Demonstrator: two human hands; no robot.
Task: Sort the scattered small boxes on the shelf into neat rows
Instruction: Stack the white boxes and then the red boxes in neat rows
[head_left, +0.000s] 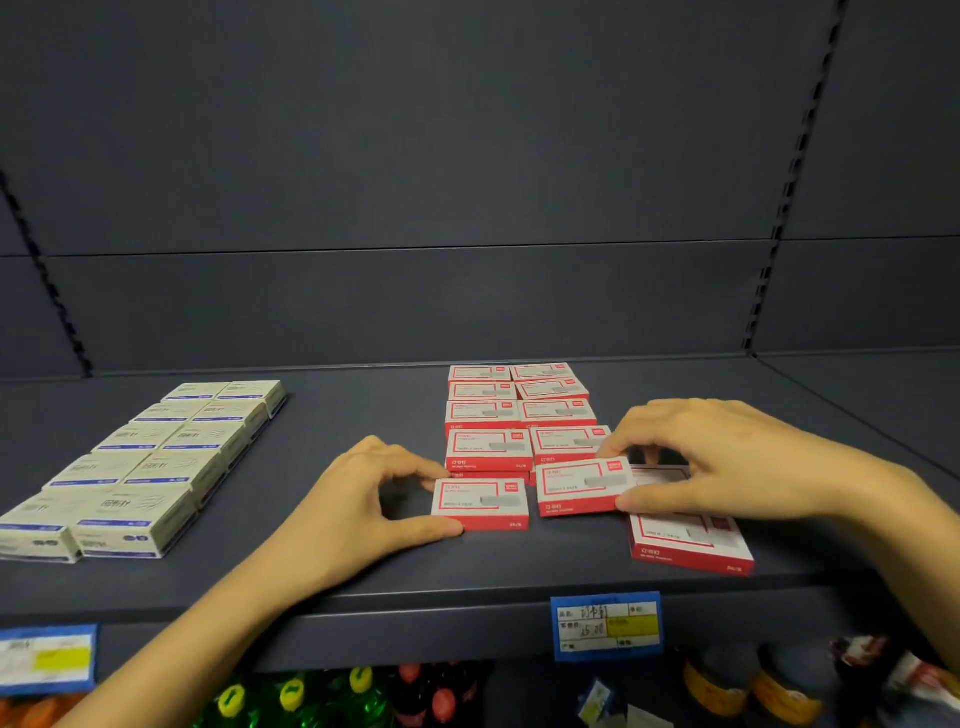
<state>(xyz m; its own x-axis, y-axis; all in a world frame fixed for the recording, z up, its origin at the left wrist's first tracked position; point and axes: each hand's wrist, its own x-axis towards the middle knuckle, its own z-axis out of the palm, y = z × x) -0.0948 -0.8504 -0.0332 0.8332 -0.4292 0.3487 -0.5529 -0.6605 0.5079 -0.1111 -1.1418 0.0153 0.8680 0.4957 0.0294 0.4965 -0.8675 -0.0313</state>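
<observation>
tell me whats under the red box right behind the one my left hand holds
Another red box lies under it. Only its front edge shows below the upper box; its top face is covered, so the rest cannot be seen.

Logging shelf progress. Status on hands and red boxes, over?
Left hand pinches front-left red box. Right hand grips front-right red box, slightly askew. Loose red box beside the red rows, partly under that hand.
</observation>
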